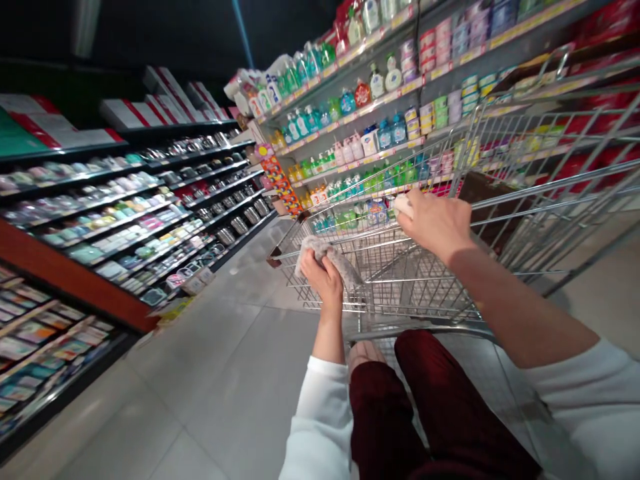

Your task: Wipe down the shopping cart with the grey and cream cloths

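Observation:
A metal shopping cart stands right in front of my knees. My left hand is closed on a fuzzy grey cloth, which lies against the cart's top rim near its left corner. Part of the cloth hangs down over the wire side. Farther right, my right hand is curled over the rim with a small whitish piece poking out past the fingers. Whether that piece is cloth or sponge I cannot tell. A dark brown panel sits at the cart's right part.
Behind the cart, shelves carry pump bottles and stacked tubs. To the left, long racks hold crockery and metal pots, with boxes on top. A lower shelf of packaged goods stands nearer. Pale tiles cover the floor.

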Tool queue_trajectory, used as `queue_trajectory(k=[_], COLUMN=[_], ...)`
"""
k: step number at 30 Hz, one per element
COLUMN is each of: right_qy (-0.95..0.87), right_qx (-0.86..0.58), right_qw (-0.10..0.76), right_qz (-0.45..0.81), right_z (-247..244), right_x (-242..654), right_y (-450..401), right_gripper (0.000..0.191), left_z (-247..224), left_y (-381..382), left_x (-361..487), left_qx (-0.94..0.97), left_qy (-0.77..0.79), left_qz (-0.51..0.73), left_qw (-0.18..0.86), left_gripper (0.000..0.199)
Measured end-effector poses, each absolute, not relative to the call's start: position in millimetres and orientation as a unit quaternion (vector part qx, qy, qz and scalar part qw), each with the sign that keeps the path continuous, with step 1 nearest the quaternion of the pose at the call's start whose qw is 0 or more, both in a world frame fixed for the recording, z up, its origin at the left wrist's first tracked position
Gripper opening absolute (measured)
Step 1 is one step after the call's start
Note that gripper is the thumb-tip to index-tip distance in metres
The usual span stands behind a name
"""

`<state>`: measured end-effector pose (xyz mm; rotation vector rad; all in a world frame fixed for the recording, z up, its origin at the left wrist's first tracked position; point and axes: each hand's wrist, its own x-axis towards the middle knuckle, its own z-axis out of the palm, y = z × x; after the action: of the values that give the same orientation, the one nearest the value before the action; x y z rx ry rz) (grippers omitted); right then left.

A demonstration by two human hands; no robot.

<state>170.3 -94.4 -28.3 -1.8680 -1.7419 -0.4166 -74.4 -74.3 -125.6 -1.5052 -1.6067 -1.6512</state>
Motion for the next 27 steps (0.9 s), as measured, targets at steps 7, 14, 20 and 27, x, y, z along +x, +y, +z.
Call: queue_trajectory(k=[7,14,20,27], right_qy=[-0.655,-0.656,-0.658,-0.657], right_qx=[-0.684,-0.681,-0.677,-0.671], right_qw=[0.289,0.3,0.301,0.307], right_qz=[-0.141,-0.132,-0.133,-0.152], right_z=[-26,-28,-28,-30], right_x=[166,167,165,164], right_y=[-99,-97,-97,-96], right_gripper=[0.039,0.041,0.04,0.038], left_z=[-89,-201,-259,-198], left_y=[-59,-62,-89,-94], left_x=[-17,-12,-32,-33], left_qx=[-0.669,-0.646,-0.693,-0.622], left_qy=[-0.527,-0.543,-0.568,-0.578], left_qz=[-0.501,-0.505,-0.432,-0.519], left_qw=[0.151,0.184,0.104,0.103], left_gripper=[0.039,0.025,0.028,0.026])
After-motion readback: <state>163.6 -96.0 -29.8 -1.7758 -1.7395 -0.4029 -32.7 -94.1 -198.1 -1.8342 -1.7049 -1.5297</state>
